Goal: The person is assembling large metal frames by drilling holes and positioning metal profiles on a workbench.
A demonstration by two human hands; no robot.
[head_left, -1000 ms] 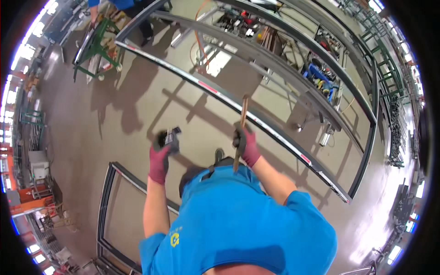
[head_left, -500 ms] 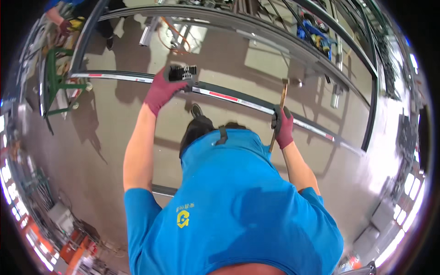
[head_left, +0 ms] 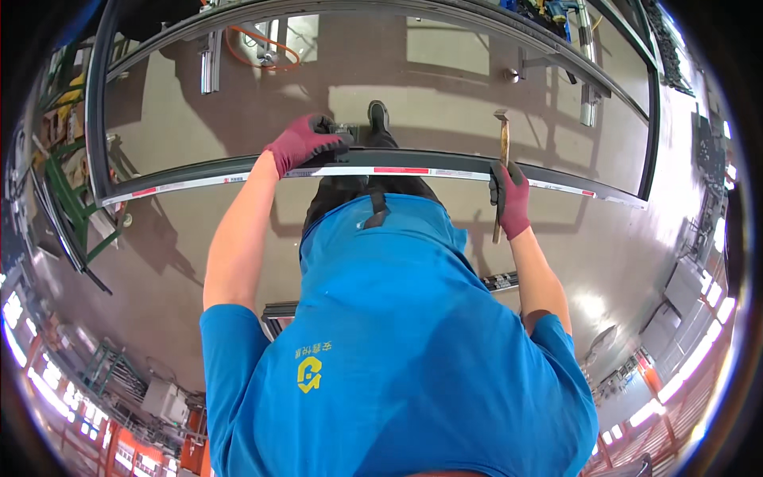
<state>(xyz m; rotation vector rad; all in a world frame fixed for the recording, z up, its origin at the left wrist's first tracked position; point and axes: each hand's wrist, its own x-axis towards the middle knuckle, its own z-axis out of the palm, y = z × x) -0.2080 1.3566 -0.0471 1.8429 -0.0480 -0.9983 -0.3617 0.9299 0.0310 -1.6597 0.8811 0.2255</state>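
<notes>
Dark metal frame rail [head_left: 413, 161] with a white-and-red strip runs across in front of the torso, part of a big rectangular frame [head_left: 99, 119] lying over the floor. Left hand [head_left: 306, 141], maroon glove, sits on top of the rail, fingers curled over a small dark part [head_left: 343, 132] there. Right hand [head_left: 510, 199], same glove, is at the rail's near edge further right, fist closed around a wooden-handled hammer [head_left: 502, 159], head up past the rail. Orange hose [head_left: 262, 52] lies on the floor beyond the rail.
</notes>
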